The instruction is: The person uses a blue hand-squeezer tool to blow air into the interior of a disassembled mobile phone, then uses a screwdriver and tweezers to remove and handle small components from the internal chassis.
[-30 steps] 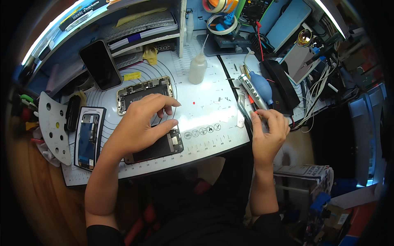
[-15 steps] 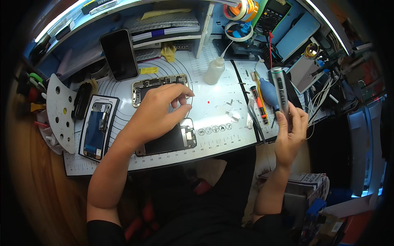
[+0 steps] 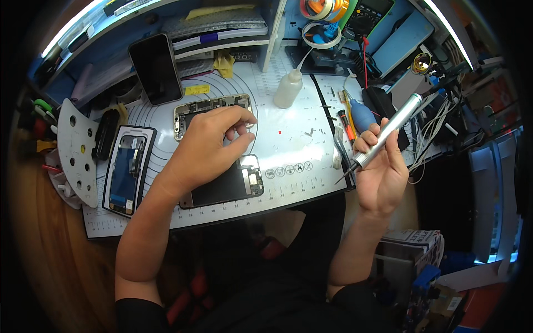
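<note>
Head view: right hand [image 3: 382,186] holds silver screwdriver [image 3: 393,123], tip pointing left; best kept clear of near phone screen [image 3: 222,188]. Left hand [image 3: 210,145]: fingertips narrowly parted.

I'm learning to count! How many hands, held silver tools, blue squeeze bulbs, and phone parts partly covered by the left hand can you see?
Hands: 2, the left hand and the right hand
Held silver tool: 1
Blue squeeze bulb: 1
Covered phone parts: 2, the upper phone part and the lower phone part
Total: 6
</note>
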